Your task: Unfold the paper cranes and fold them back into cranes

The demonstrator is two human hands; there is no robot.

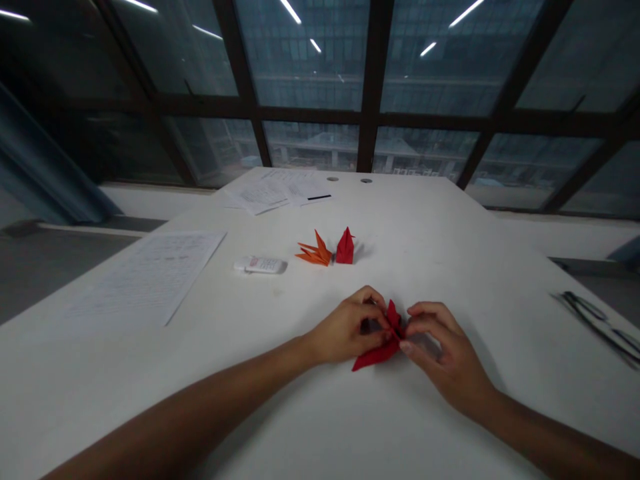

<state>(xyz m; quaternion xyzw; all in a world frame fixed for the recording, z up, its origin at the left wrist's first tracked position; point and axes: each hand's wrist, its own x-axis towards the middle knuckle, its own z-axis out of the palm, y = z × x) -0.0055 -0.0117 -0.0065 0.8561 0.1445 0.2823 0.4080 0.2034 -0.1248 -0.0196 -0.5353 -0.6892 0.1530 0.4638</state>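
Observation:
A piece of folded red origami paper (pixel 376 356) is between my two hands, low over the white table (pixel 320 427). My left hand (pixel 350 327) pinches it from the left, fingers curled, with one red point sticking up beyond the fingertips. From the right, my right hand (pixel 443 350) closes its thumb and fingertips on the other edge. The fingers partly cover the middle folds. Farther back stand an orange origami piece (pixel 316 252) with spread points and a red origami piece (pixel 345 248), side by side.
A white packet-like object with printing (pixel 260 265) lies left of the origami. Written sheets (pixel 150 277) cover the left side, and more papers (pixel 273 190) with a black pen (pixel 319 197) lie at the back. Glasses (pixel 600 323) rest near the right edge. Windows stand behind.

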